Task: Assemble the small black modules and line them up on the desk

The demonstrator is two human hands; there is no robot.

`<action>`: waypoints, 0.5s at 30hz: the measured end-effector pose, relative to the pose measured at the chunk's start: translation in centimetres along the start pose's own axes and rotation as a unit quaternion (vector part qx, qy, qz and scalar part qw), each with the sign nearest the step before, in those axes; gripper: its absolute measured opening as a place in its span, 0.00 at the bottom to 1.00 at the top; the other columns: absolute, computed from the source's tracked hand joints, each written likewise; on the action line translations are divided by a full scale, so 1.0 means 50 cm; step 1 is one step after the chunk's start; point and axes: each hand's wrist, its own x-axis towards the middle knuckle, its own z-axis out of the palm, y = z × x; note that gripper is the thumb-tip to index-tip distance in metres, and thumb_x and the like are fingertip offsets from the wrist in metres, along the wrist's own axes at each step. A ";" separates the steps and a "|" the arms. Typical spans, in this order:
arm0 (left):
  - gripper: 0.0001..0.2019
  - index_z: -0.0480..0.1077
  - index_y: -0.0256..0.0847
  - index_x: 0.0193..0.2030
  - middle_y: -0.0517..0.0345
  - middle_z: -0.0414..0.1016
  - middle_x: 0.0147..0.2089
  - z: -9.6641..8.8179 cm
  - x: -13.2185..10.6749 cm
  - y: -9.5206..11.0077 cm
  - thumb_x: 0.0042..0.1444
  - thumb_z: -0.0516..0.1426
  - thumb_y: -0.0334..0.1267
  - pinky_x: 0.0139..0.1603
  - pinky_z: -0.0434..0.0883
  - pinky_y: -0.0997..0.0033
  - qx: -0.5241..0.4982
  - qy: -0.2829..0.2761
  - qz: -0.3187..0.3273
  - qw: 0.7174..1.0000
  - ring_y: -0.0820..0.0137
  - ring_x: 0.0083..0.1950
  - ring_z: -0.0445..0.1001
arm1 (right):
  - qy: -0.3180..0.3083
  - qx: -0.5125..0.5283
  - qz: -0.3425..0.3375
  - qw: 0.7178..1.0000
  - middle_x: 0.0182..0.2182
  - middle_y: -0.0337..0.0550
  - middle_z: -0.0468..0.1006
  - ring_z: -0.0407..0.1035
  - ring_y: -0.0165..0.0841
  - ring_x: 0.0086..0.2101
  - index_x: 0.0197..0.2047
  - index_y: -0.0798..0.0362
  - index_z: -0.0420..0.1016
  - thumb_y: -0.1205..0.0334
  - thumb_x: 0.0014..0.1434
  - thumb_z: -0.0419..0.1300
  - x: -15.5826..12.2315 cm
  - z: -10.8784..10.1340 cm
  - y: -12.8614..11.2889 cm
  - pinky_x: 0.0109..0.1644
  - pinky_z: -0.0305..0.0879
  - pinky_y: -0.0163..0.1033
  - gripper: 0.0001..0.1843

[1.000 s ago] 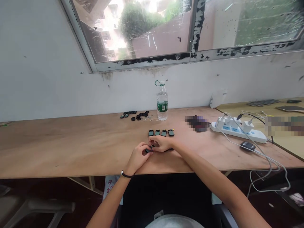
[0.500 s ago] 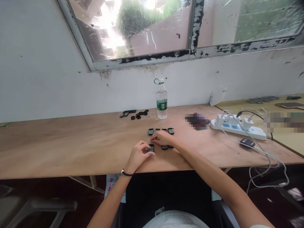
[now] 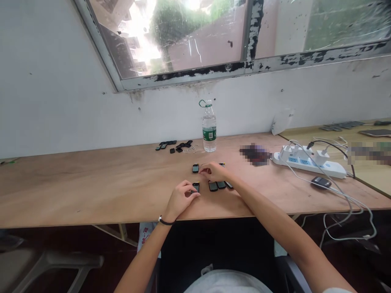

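My left hand (image 3: pixel 182 197) rests on the wooden table, its thumb and fingers curved round the edges of a small black rectangular device with a grey screen (image 3: pixel 196 187). Just up and to the right, my right hand (image 3: pixel 213 171) hovers over the back row with its fingertips pinched together. Whatever lies between those fingertips, if anything, is too small to tell. Left of it lies a similar small device (image 3: pixel 195 168); others in that row are partly covered by the hand. Below the right wrist sit several more screened devices (image 3: pixel 213 186) side by side.
Farther back are black pieces (image 3: pixel 183 145) and tiny bright bits, beside a water bottle (image 3: pixel 209 132). On the right stand a white power strip (image 3: pixel 308 162) with plugs and trailing cables, and a dark oval gadget (image 3: pixel 320 182). The table's front edge runs close to my body.
My right hand has shifted slightly right and up, away from the device at my left hand. More of the front-row devices show now. My left hand stays at the same device.
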 end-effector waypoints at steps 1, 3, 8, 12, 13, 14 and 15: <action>0.07 0.80 0.44 0.35 0.56 0.76 0.43 -0.002 0.000 -0.001 0.60 0.65 0.43 0.44 0.74 0.68 0.000 0.006 0.001 1.000 0.68 0.42 0.77 | -0.010 0.012 -0.002 1.000 0.38 0.44 0.84 0.74 0.33 0.34 0.42 0.54 0.85 0.74 0.59 0.58 -0.006 -0.014 0.005 0.39 0.66 0.34 0.14; 0.07 0.80 0.44 0.36 0.56 0.76 0.43 -0.006 0.003 0.001 0.62 0.64 0.43 0.44 0.74 0.69 0.005 0.023 0.007 1.000 0.68 0.42 0.76 | -0.054 0.041 -0.004 0.998 0.38 0.45 0.84 0.74 0.33 0.34 0.41 0.56 0.85 0.73 0.57 0.59 -0.020 -0.045 0.012 0.39 0.67 0.34 0.14; 0.08 0.79 0.45 0.36 0.56 0.76 0.42 0.005 0.022 0.040 0.66 0.61 0.40 0.51 0.71 0.64 0.046 0.024 0.039 0.998 0.65 0.46 0.75 | -0.159 0.085 0.014 0.983 0.43 0.46 0.83 0.73 0.32 0.37 0.47 0.56 0.85 0.68 0.55 0.64 -0.045 -0.085 0.024 0.40 0.68 0.33 0.16; 0.08 0.78 0.44 0.34 0.55 0.76 0.42 0.048 0.039 0.088 0.63 0.64 0.42 0.51 0.69 0.61 0.096 -0.026 0.051 0.994 0.63 0.46 0.74 | -0.200 0.096 0.029 0.975 0.38 0.42 0.81 0.70 0.30 0.34 0.45 0.56 0.84 0.66 0.51 0.68 -0.045 -0.072 0.034 0.37 0.66 0.32 0.16; 0.09 0.77 0.43 0.33 0.54 0.76 0.41 0.059 0.042 0.095 0.62 0.65 0.44 0.50 0.69 0.60 0.116 -0.031 0.048 0.992 0.62 0.46 0.74 | -0.198 0.100 0.033 0.975 0.37 0.42 0.81 0.70 0.30 0.34 0.43 0.56 0.84 0.64 0.50 0.69 -0.044 -0.067 0.034 0.37 0.65 0.32 0.15; 0.10 0.77 0.43 0.32 0.54 0.76 0.41 0.068 0.045 0.099 0.60 0.67 0.45 0.49 0.68 0.59 0.137 -0.032 0.045 0.989 0.61 0.46 0.73 | -0.193 0.105 0.035 0.975 0.37 0.41 0.80 0.70 0.30 0.34 0.41 0.56 0.83 0.63 0.50 0.70 -0.043 -0.063 0.033 0.37 0.65 0.33 0.14; 0.11 0.77 0.42 0.33 0.53 0.76 0.40 0.076 0.047 0.101 0.59 0.67 0.46 0.49 0.67 0.59 0.157 -0.029 0.040 0.986 0.60 0.46 0.73 | -0.190 0.110 0.035 0.975 0.36 0.41 0.80 0.70 0.31 0.34 0.40 0.56 0.83 0.62 0.50 0.71 -0.042 -0.059 0.032 0.37 0.65 0.33 0.13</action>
